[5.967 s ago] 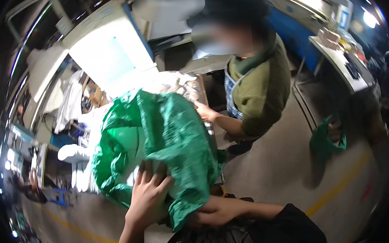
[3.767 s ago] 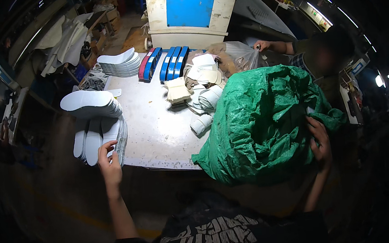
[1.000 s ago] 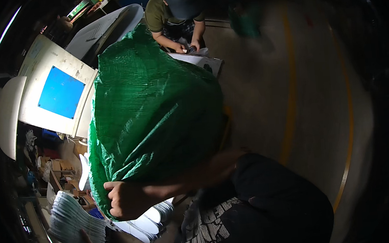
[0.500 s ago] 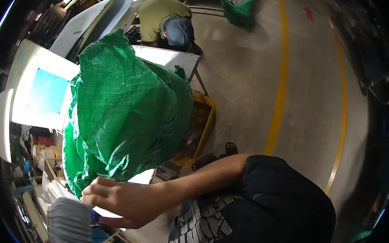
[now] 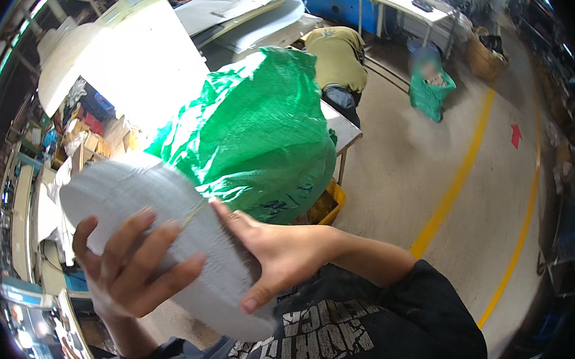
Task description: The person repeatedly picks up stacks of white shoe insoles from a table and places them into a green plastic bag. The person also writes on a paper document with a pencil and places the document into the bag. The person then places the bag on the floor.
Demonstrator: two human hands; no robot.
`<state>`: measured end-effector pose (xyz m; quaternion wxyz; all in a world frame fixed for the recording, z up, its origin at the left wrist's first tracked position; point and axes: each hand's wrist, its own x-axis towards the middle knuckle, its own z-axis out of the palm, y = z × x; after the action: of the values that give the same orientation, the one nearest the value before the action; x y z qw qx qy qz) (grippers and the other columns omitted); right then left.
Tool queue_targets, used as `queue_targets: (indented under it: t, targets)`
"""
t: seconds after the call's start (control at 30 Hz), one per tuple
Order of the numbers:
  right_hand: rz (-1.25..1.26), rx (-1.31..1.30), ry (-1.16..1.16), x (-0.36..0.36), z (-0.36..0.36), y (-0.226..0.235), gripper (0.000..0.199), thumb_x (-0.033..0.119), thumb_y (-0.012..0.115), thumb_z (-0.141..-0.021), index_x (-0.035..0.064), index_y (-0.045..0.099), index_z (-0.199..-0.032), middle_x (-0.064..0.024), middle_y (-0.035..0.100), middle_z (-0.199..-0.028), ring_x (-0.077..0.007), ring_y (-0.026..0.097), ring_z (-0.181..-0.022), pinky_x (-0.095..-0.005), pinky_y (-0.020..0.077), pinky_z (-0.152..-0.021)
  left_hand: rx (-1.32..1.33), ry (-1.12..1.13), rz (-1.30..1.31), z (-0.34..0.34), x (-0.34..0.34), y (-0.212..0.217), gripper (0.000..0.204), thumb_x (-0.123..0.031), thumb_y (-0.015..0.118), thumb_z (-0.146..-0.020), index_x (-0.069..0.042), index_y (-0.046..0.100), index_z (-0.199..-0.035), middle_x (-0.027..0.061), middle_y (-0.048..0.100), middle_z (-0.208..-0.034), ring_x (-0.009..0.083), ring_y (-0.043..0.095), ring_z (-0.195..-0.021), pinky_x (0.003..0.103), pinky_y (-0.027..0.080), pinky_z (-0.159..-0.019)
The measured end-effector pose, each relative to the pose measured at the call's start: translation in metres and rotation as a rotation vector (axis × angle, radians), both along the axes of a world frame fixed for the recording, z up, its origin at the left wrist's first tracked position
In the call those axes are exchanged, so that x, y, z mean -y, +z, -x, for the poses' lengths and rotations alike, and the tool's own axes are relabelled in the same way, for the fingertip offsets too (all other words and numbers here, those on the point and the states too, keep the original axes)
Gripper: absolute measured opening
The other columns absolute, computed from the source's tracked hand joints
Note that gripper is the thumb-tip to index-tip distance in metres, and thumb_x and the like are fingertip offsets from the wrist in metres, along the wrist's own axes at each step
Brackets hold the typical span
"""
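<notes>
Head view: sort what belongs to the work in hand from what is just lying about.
In use: stack of grey sole-shaped pieces, held by the left hand and right hand; probably the large green sack.

Apparently lying about: small green bag, brown basket, yellow crate.

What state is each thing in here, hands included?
Insole stack: held, tilted
Left hand: spread across the stack
Right hand: gripping the stack's edge
Large green sack: bulging, mouth out of sight
Small green sack: open on the floor, pale contents showing
Yellow crate: partly hidden
</notes>
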<state>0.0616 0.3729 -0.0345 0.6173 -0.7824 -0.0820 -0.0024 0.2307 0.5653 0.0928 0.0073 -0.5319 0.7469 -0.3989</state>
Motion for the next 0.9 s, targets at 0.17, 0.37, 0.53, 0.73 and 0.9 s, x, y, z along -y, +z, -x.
queue_targets:
  t: [0.17, 0.37, 0.53, 0.73, 0.9]
  targets:
    - [-0.321, 0.253, -0.324, 0.016, 0.034, -0.003, 0.139, 0.059, 0.083, -0.079, -0.0081, -0.004, -0.162, -0.0292, 0.022, -0.164, -0.0366, 0.027, -0.152, -0.0416, 0.0246, -0.124, -0.068, -0.124, 0.337, 0.0, 0.06, -0.023, 0.047, -0.042, 0.084, -0.079, -0.041, 0.067, -0.124, -0.0019, 0.061, -0.133, 0.0256, 0.056, -0.129, 0.058, 0.033, -0.119]
    - [-0.436, 0.237, -0.703, 0.054, 0.101, -0.006, 0.131, 0.058, 0.08, -0.077, -0.0065, 0.005, -0.163, -0.029, 0.031, -0.159, -0.0384, 0.033, -0.148, -0.0409, 0.0263, -0.123, -1.012, 0.225, -0.307, -0.022, 0.13, -0.069, 0.062, -0.026, 0.062, -0.102, -0.005, 0.041, -0.156, 0.0273, 0.05, -0.147, 0.0406, 0.047, -0.14, 0.052, 0.038, -0.116]
    - [-0.388, 0.328, -1.0, 0.085, 0.126, 0.017, 0.128, 0.055, 0.08, -0.074, -0.0051, 0.01, -0.162, -0.0275, 0.034, -0.158, -0.0374, 0.036, -0.147, -0.0407, 0.0282, -0.121, -0.74, -0.247, -0.581, 0.003, 0.113, -0.085, 0.038, -0.01, 0.07, -0.089, -0.012, 0.068, -0.126, 0.0067, 0.063, -0.12, 0.0274, 0.062, -0.114, 0.046, 0.042, -0.108]
    - [-0.336, 0.415, -1.114, 0.109, 0.124, 0.038, 0.125, 0.053, 0.079, -0.07, -0.0034, 0.015, -0.162, -0.0258, 0.037, -0.156, -0.0362, 0.039, -0.145, -0.0405, 0.0304, -0.12, -0.926, -0.623, -0.787, -0.024, 0.148, -0.076, 0.031, -0.004, 0.061, -0.093, -0.005, 0.065, -0.124, 0.0178, 0.07, -0.104, 0.0324, 0.072, -0.096, 0.044, 0.059, -0.084]
    - [-0.344, 0.435, -1.105, 0.101, 0.11, 0.041, 0.123, 0.05, 0.079, -0.067, -0.002, 0.019, -0.161, -0.0243, 0.04, -0.155, -0.0353, 0.042, -0.143, -0.0403, 0.0322, -0.118, -0.323, 0.085, -0.848, -0.113, 0.223, -0.036, 0.03, -0.025, 0.05, -0.102, -0.004, 0.07, -0.106, 0.0151, 0.073, -0.103, 0.0322, 0.07, -0.1, 0.044, 0.054, -0.09]
